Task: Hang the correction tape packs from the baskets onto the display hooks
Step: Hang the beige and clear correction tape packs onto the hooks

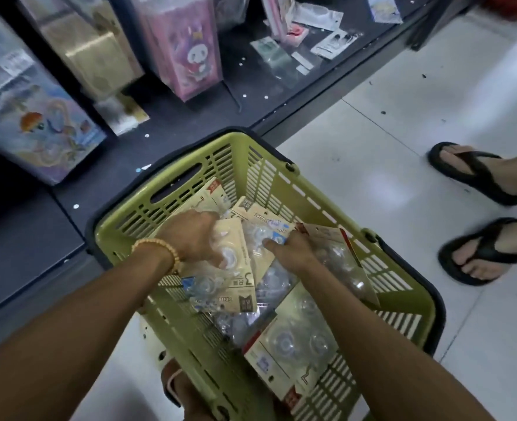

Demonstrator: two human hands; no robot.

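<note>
A green plastic basket [281,183] stands on the floor below me, holding several correction tape packs with cream cards and clear blisters. Both my hands are inside it. My left hand [195,235], with a bead bracelet at the wrist, grips one correction tape pack [236,281], thumb on its blister. My right hand [290,247] reaches down among the packs, thumb on another pack [260,235]; its fingers are hidden behind the hand. A further pack [293,344] lies at the near end of the basket. No display hooks are in view.
A dark low shelf [190,117] runs along the left and back, carrying boxed goods, a pink cartoon box [187,53] and loose small packets [333,44]. Another person's sandalled feet [478,214] stand on the white tile floor to the right. My own foot [178,387] is beside the basket.
</note>
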